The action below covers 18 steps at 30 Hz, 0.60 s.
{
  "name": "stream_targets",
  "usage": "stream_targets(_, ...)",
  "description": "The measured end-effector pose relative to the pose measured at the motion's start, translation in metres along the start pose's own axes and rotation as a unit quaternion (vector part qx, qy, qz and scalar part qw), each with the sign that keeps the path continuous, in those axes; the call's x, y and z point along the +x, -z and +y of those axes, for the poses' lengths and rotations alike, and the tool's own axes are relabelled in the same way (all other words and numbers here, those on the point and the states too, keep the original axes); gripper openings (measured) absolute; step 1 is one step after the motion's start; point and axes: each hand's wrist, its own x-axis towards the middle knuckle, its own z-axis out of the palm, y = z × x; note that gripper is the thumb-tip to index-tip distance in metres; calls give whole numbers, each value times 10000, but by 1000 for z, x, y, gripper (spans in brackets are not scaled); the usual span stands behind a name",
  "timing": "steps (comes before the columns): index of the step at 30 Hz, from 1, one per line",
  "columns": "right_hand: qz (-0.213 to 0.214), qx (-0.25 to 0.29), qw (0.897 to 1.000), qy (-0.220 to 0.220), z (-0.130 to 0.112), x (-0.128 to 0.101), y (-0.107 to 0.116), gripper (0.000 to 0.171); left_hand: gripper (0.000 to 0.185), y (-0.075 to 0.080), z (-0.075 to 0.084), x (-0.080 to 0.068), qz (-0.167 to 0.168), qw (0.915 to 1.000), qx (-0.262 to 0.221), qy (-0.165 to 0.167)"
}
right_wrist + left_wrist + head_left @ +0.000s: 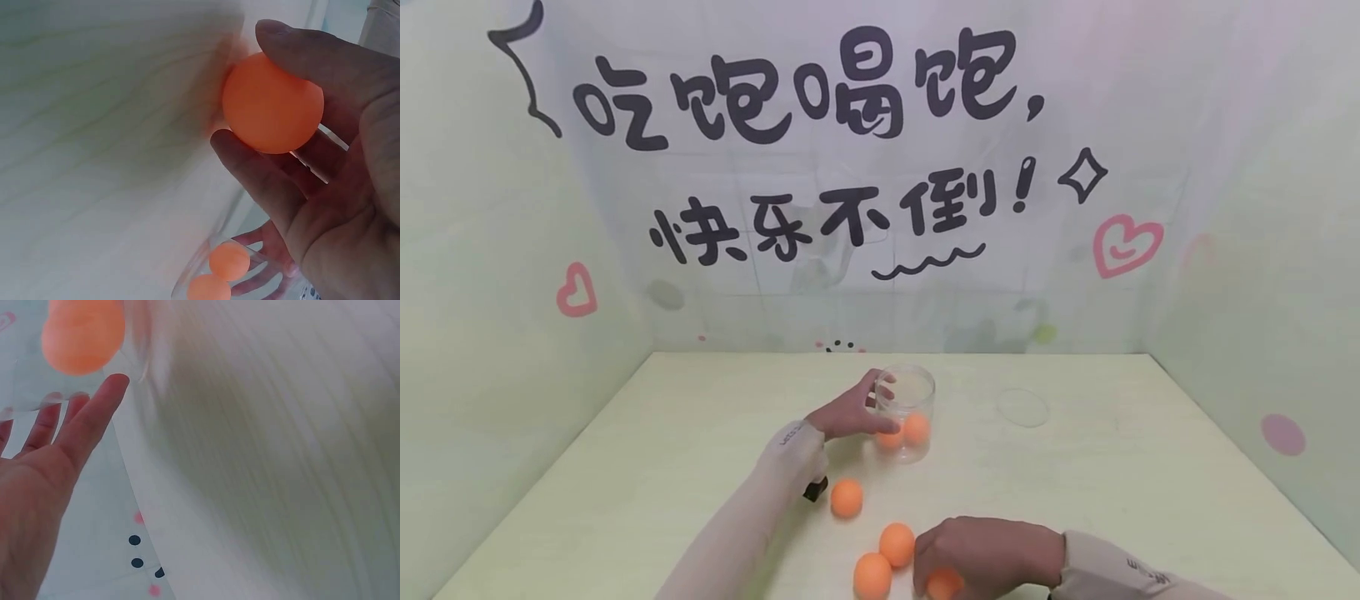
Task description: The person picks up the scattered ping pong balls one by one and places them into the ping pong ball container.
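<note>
A clear plastic jar (917, 398) stands upright on the table with two orange ping-pong balls (916, 429) visible inside. My left hand (852, 411) holds the jar from its left side, thumb in front and fingers behind near the rim. In the left wrist view the fingers (94, 422) lie against the clear wall. Close to the table's front, my right hand (981, 552) grips another orange ping-pong ball (273, 103) between thumb and fingers. Just left of that hand lie two loose balls, a farther ball (897, 545) and a nearer ball (872, 576).
Another loose orange ball (847, 498) sits beside the left forearm, in front of the jar. A thin clear ring or lid (1022, 407) lies flat to the right of the jar. Printed cloth walls (880, 317) enclose the pale table (1112, 467) at the back and sides.
</note>
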Motion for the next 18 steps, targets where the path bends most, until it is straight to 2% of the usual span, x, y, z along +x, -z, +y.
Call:
stream_targets(12, 22, -300, 9994, -198, -1, 2, -1, 20, 73, 2, -5, 3, 40, 9999, 103, 6)
stream_targets(18, -45, -452, 9984, -331, -3, 0, 4, 26, 73, 3, -2, 1, -51, 9999, 105, -110)
